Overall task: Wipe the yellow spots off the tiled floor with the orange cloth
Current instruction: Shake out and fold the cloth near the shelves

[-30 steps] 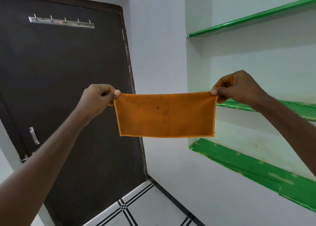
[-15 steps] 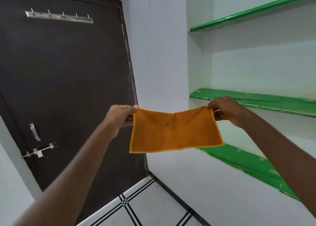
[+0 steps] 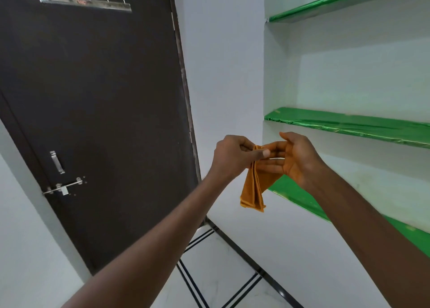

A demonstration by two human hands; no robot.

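Note:
The orange cloth (image 3: 253, 189) hangs folded in half in front of me at chest height. My left hand (image 3: 235, 155) pinches its top edges between thumb and fingers. My right hand (image 3: 293, 157) is beside it with straight fingers lying against the cloth's top, palm turned toward me. A strip of white tiled floor (image 3: 223, 268) with black lines shows at the bottom between my forearms. No yellow spots are visible on it.
A dark brown door (image 3: 97, 102) with a latch and a hook rail fills the left. White wall shelves with green covering (image 3: 349, 123) run along the right, close to my right arm. A black skirting line borders the floor.
My hands came together and lower, folding the spread cloth in half. The left hand now holds both top corners and the right hand has loosened its pinch.

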